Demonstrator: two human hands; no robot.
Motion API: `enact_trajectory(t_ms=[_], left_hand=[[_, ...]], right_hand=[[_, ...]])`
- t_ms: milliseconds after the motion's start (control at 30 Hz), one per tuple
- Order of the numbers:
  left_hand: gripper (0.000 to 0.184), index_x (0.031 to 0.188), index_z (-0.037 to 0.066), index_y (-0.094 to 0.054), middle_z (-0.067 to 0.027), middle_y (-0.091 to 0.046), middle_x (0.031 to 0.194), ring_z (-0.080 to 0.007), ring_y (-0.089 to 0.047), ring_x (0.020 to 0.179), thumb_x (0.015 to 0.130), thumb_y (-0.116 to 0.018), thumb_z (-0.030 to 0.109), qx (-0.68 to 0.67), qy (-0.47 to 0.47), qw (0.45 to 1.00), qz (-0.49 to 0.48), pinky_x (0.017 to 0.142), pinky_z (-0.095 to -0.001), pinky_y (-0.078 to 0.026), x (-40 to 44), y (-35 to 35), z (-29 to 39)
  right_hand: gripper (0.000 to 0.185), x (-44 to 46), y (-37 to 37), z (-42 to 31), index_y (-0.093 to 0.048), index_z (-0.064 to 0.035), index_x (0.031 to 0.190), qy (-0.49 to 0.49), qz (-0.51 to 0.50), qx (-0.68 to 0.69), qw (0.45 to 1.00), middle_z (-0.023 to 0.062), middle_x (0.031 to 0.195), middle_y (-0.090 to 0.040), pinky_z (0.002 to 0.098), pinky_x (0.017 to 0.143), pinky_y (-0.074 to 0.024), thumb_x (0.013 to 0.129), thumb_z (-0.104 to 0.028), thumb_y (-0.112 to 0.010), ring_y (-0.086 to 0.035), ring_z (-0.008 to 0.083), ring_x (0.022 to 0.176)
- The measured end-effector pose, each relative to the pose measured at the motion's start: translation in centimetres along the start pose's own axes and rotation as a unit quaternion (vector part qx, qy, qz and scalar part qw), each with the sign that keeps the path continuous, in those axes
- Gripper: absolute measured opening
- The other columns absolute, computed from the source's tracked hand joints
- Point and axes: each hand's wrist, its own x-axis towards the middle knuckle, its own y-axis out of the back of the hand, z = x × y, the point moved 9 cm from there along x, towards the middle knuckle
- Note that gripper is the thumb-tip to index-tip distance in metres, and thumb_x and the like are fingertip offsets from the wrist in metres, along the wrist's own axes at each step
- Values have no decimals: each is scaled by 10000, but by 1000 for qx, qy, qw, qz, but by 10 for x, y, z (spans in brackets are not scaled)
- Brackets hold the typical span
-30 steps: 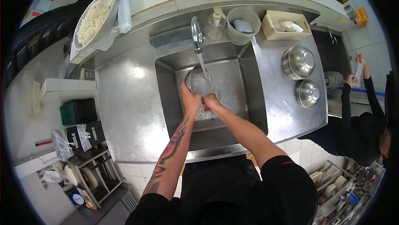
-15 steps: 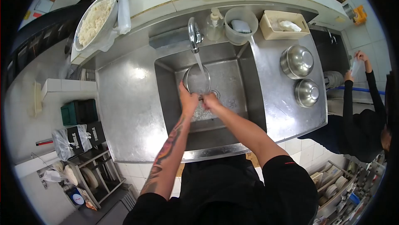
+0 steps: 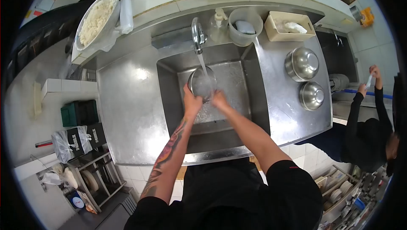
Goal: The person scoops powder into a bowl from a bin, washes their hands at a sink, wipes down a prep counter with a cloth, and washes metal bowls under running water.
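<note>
A round stainless steel bowl point(image 3: 202, 83) is tilted under the running tap point(image 3: 197, 37), inside the metal sink point(image 3: 231, 83). My left hand point(image 3: 192, 101) grips the bowl's rim on its left and near side. Against the right, near edge of the bowl, my right hand point(image 3: 219, 98) is smeared by motion; its fingers point toward the rim and I cannot tell what they hold. Water point(image 3: 203, 65) streams into the bowl and splashes in the sink below it.
Two stacks of upturned steel bowls point(image 3: 302, 63) stand right of the sink. Behind it are a soap pump bottle point(image 3: 218, 24), a plastic tub point(image 3: 245, 27) and a cream bin point(image 3: 289, 26). A white-filled bowl point(image 3: 96, 21) sits back left. Another person point(image 3: 364, 132) works at right.
My right hand has moved from the bowl's near edge, beside my left hand, up and outward to its right side. The bowl stays under the stream, almost unmoved.
</note>
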Motion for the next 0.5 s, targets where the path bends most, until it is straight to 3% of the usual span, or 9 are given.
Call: enact_trajectory(t_ms=[67, 133, 200, 233, 333, 367, 433, 467, 500], left_hand=[[718, 1406, -32, -321, -328, -570, 1205, -456, -587, 1109, 719, -526, 3, -14, 56, 998, 2, 966, -427, -454, -7, -4, 10], [726, 1412, -23, -317, -331, -566, 1213, -459, -584, 1112, 718, -530, 2, -24, 108, 994, -3, 967, -435, -453, -8, -7, -2], [748, 1430, -19, -301, -343, -543, 1244, -454, -558, 1161, 719, -532, 4, -8, -9, 997, 78, 999, -442, -430, 1, 3, 6], [748, 1430, -19, -301, -343, -543, 1244, -454, -558, 1161, 719, -532, 4, -10, -5, 997, 76, 999, -442, -430, -3, 3, 3], [773, 1446, -9, -295, -344, -516, 1286, -445, -516, 1227, 713, -542, 4, -67, 127, 988, -60, 1046, -437, -390, -8, -19, -22], [780, 1453, -5, -284, -345, -499, 1306, -439, -504, 1243, 718, -542, 5, -49, 57, 997, 8, 1044, -429, -394, -4, -12, -12], [806, 1486, 54, -235, -317, -442, 1377, -441, -505, 1238, 738, -528, -12, -4, -49, 998, 49, 936, -456, -518, 3, -5, -4], [806, 1486, 54, -235, -317, -442, 1377, -441, -505, 1238, 738, -528, -12, -5, -45, 998, 47, 936, -456, -518, 0, 0, -2], [813, 1490, 96, -216, -272, -447, 1378, -444, -518, 1210, 739, -495, -47, -101, 54, 993, -16, 840, -473, -571, 2, -4, -12]], right_hand=[[366, 10, 58, -70, -609, 46, 972, 359, 270, -200, 871, 236, 711, -655, 421, 502, -463, 968, -307, -513, -636, 313, 588], [311, 13, 36, -50, -620, 19, 980, 267, 239, -133, 924, 194, 640, -636, 405, 517, -471, 937, -284, -567, -637, 285, 595], [417, 13, -21, 14, -610, 68, 931, -24, -53, 21, 998, 200, 694, -662, 441, 641, -496, 894, -348, -614, -657, 317, 640], [400, 20, 12, -8, -600, 66, 1050, 39, 9, -148, 988, 191, 696, -655, 442, 629, -489, 875, -292, -628, -652, 319, 639], [447, 15, 48, -48, -544, 65, 1179, 178, 246, -93, 948, 196, 793, -675, 437, 623, -494, 860, -234, -636, -661, 315, 638], [447, 9, 42, -44, -544, 65, 1179, 178, 246, -90, 948, 196, 793, -675, 437, 623, -494, 860, -234, -636, -661, 315, 638], [559, -21, -14, -19, -477, 49, 1281, -48, -42, 8, 998, 254, 974, -678, 448, 697, -520, 856, -254, -677, -685, 374, 791], [559, -21, -1, -19, -477, 49, 1281, -52, -41, 6, 998, 254, 974, -678, 448, 697, -520, 856, -254, -677, -685, 374, 791], [587, -16, 34, -55, -471, 35, 1303, 111, 60, -183, 975, 266, 1086, -642, 452, 774, -513, 848, -266, -689, -656, 383, 925]])
